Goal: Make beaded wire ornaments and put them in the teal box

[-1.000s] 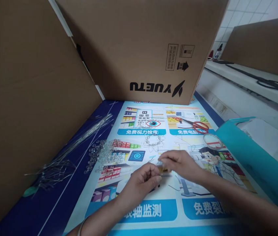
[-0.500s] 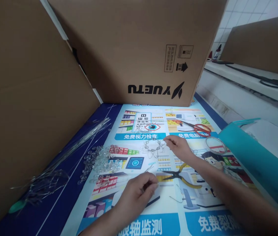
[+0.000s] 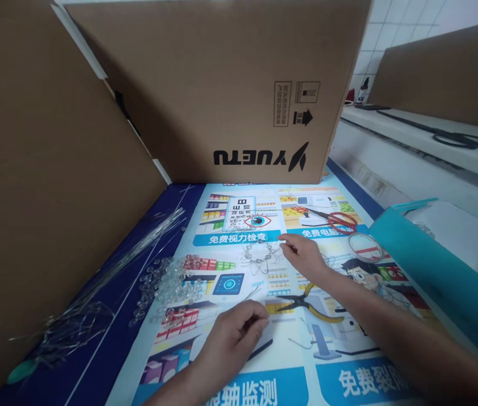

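Right hand (image 3: pixel 306 259) has left the yellow-handled pliers (image 3: pixel 312 304) at its six o'clock and now pinches the beaded wire ornament (image 3: pixel 259 256) (left hand (image 3: pixel 234 335) pinches something unclear).

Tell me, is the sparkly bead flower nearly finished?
Partly. One wire-and-bead ornament already lies shaped on the poster, and the right hand touches its edge. The left hand is curled by the poster's middle; whether it pinches anything is unclear. The pliers lie unused. A heap of loose clear beads and a bundle of wires remain, so plenty looks left.
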A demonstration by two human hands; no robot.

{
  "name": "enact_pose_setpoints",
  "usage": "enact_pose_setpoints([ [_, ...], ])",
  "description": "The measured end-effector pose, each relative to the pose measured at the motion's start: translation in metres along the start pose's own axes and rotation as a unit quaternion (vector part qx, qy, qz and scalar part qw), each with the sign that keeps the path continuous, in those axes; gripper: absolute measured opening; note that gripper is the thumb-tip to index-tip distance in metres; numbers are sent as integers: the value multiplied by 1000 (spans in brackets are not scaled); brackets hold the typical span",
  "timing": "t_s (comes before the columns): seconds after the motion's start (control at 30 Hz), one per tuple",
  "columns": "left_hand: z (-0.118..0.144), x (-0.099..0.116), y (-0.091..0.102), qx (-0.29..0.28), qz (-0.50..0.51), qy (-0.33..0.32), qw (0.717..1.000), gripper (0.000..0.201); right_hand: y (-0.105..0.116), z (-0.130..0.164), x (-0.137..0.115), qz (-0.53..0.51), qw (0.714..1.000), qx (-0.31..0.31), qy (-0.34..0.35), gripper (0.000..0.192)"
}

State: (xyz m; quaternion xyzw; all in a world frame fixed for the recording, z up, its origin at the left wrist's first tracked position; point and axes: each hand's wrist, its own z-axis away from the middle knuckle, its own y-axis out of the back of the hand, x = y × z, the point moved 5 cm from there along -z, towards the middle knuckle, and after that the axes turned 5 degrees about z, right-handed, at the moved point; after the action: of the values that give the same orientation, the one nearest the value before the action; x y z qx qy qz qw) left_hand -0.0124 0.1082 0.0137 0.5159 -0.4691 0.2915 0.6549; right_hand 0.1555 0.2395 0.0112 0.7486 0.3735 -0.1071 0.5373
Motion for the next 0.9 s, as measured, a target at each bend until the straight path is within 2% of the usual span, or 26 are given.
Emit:
enact_pose_setpoints([
  [0.2, 0, 1, -1, 1, -13, -14, 1000, 10, 8, 3, -4, -6, 998, 52, 20, 25],
  [0.4, 0, 1, -2, -2, -17, -20, 1000, 10, 8, -1, 2, -33, 999, 39, 18, 25],
  [0.57, 2, 0, -2, -3, -26, -25, 999, 11, 3, -8, 20, -96, 995, -17, -23, 22],
  [0.67, 2, 1, -1, -3, -39, -35, 999, 11, 5, -8, 16, -135, 990, -45, -18, 21],
  [0.77, 2, 4, -1, -1, -59, -51, 997, 11, 10, -5, 1, -172, 982, -68, 20, 20],
  [0.9, 2, 4, -2, -9, -71, -66, 995, 11, 12, -2, -16, -219, 960, -147, 90, 21],
])
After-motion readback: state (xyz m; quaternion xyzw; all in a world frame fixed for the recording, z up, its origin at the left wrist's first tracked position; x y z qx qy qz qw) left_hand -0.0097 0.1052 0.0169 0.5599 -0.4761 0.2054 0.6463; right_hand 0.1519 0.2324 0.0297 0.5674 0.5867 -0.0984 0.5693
